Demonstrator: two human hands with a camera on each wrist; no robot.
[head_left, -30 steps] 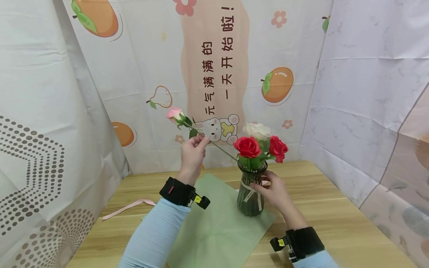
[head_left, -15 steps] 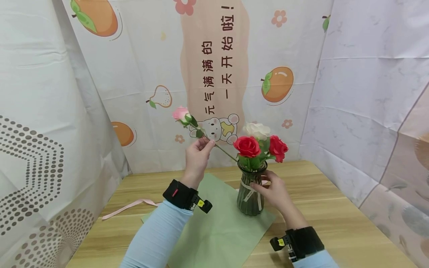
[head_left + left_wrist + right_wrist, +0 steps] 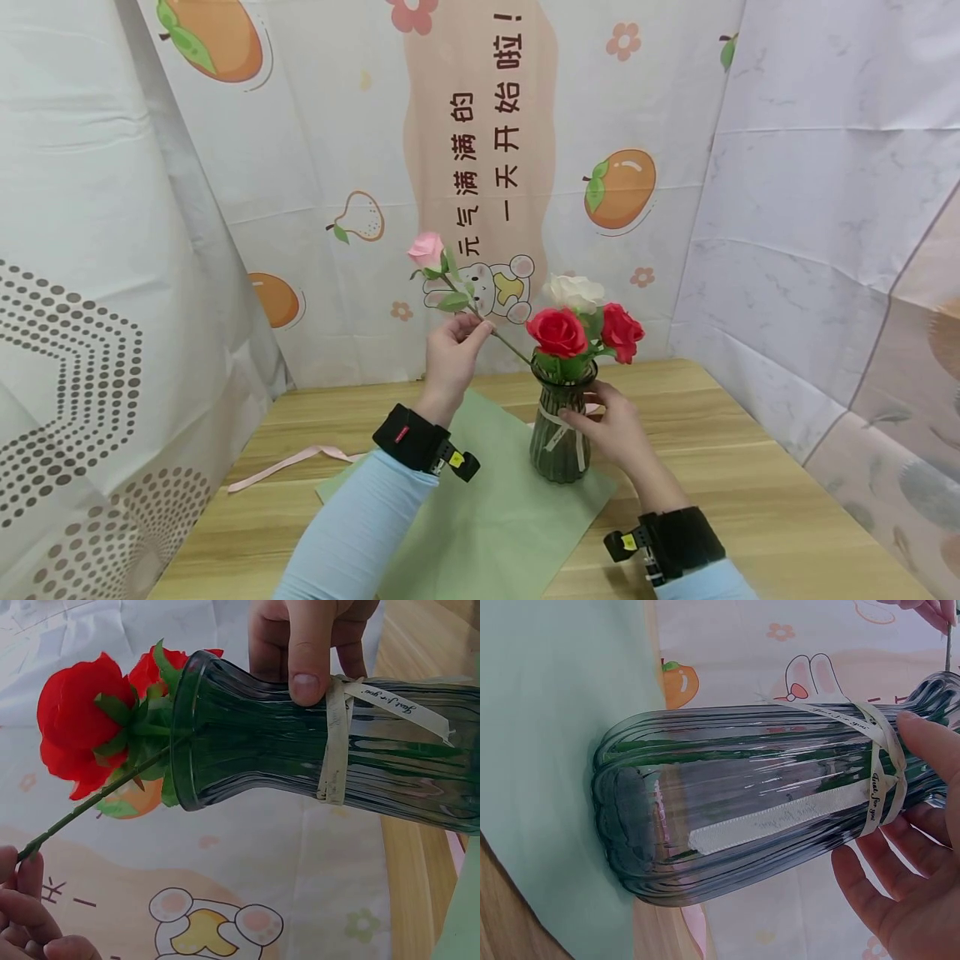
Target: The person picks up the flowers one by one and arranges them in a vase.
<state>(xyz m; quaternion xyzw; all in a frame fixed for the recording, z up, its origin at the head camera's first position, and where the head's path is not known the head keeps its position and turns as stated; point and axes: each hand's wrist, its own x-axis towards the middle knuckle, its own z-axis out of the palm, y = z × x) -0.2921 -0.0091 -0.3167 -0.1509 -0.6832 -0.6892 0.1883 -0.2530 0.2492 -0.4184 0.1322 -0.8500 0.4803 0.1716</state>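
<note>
A pink rose (image 3: 427,251) leans up to the left, its stem pinched between the thumb and fingers of my left hand (image 3: 452,358). The stem's lower end passes into the mouth of a ribbed, dark green glass vase (image 3: 561,454). In the vase stand two red roses (image 3: 557,332) and a white rose (image 3: 573,293). My right hand (image 3: 617,425) holds the vase around its upper part, near the neck. A thin ribbon (image 3: 876,787) printed "Just for you" is tied around the vase, its ends hanging loose. Green stems show through the glass in both wrist views.
The vase stands on a green paper sheet (image 3: 487,508) spread over the wooden table (image 3: 720,450). A pink ribbon (image 3: 288,462) lies at the left, partly beside the sheet. Printed cloth (image 3: 315,150) hangs behind the table and along both sides.
My left hand has moved right and slightly down with the pink rose, which now stands steeper and closer to the other roses. The right hand and vase have stayed in place.
</note>
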